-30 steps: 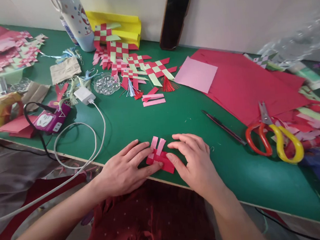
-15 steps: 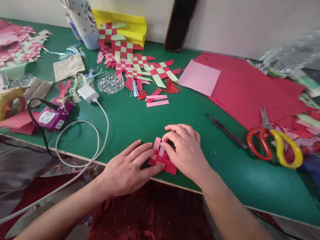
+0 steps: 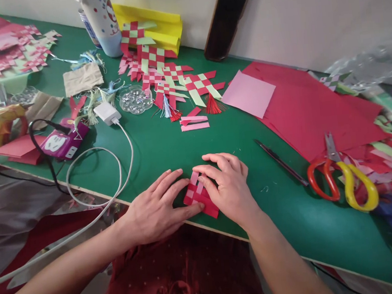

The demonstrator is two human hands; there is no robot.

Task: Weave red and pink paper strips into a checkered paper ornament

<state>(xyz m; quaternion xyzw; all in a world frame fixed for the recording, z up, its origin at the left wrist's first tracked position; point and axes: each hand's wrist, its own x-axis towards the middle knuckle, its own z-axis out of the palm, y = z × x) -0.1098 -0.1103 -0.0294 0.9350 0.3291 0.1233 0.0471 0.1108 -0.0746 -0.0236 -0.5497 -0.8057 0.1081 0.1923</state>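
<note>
A small red and pink woven paper piece point(image 3: 210, 208) lies near the front edge of the green table, between my two hands. My left hand point(image 3: 156, 208) rests with its fingers stretched out along the left side of the weave, its thumb pressing on the lower part. My right hand point(image 3: 232, 190) bends over the upper right side, thumb and index finger closed at a pink paper strip point(image 3: 195, 177) that stands out of the weave. The fingers hide part of the paper. Above the hands are several loose pink paper strips point(image 3: 195, 126).
Scissors point(image 3: 334, 163) and a dark pen point(image 3: 280, 162) lie to the right, beside red paper sheets point(image 3: 309, 103). Finished woven fish shapes point(image 3: 198, 84), a bead tray point(image 3: 136, 100) and a bottle point(image 3: 104, 24) stand farther back. A white cable point(image 3: 120, 172) loops at left.
The view has shifted slightly. Both hands stay on the woven paper in almost the same pose, with the right fingers still at the pink strip.
</note>
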